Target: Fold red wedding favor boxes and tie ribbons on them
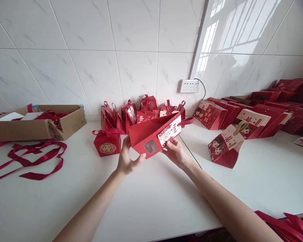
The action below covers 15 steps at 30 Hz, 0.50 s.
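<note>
A red gift box (138, 137) with a small clear window, a white printed label and a red ribbon loop is tilted above the white table. My left hand (127, 158) grips its left end, thumb on the near face and fingers behind. At the label's lower edge, my right hand (176, 151) pinches the box with the thumb in front. Just left of my left hand stands a small red box (107, 144) with a gold round emblem and a ribbon bow. Behind the held box are several small red boxes (147, 116) with ribbons.
An open cardboard box (70, 122) with ribbons sits at the left, loose red ribbon (46, 156) before it. On the right are a triangular red box (226, 148) and rows of folded red boxes (262, 121). A power strip (189, 86) is on the tiled wall.
</note>
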Each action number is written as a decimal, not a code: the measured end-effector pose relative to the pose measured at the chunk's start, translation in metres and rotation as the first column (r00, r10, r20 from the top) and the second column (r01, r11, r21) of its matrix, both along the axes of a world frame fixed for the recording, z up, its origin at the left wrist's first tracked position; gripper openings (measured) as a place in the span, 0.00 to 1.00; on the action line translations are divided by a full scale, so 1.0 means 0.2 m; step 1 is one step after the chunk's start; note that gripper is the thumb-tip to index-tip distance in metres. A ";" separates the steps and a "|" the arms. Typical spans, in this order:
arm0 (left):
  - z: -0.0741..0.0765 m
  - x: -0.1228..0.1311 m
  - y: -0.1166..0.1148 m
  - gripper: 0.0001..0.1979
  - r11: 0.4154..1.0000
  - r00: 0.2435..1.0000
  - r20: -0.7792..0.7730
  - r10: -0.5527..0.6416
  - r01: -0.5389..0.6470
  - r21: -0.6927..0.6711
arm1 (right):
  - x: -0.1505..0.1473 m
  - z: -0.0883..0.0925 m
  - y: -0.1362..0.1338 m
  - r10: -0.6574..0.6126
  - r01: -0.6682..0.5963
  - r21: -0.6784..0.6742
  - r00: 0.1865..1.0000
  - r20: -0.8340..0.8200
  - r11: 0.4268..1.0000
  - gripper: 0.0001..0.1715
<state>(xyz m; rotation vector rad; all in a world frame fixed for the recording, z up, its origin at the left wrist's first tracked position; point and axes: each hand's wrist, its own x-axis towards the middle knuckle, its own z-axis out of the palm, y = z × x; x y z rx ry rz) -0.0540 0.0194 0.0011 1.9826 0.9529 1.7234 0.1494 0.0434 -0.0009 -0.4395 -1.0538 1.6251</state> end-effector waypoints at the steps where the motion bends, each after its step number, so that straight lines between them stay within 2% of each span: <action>1: 0.00 0.00 0.00 0.29 0.999 1.000 0.025 -0.009 0.010 -0.042 | 0.00 0.00 0.00 -0.002 0.002 0.002 1.000 0.008 1.000 0.18; 5: 0.00 0.00 0.01 0.26 0.975 0.987 0.130 -0.091 0.115 -0.192 | -0.01 0.00 -0.01 -0.026 0.026 -0.008 0.999 0.019 1.000 0.21; 9: 0.01 0.01 0.02 0.24 0.948 0.971 0.198 -0.135 0.185 -0.261 | -0.01 0.00 -0.01 -0.054 0.054 -0.032 0.998 0.019 0.998 0.22; 15: 0.03 0.02 0.03 0.23 0.917 0.964 0.260 -0.049 0.147 -0.371 | -0.03 0.00 0.00 -0.070 0.072 -0.045 0.997 0.040 0.996 0.20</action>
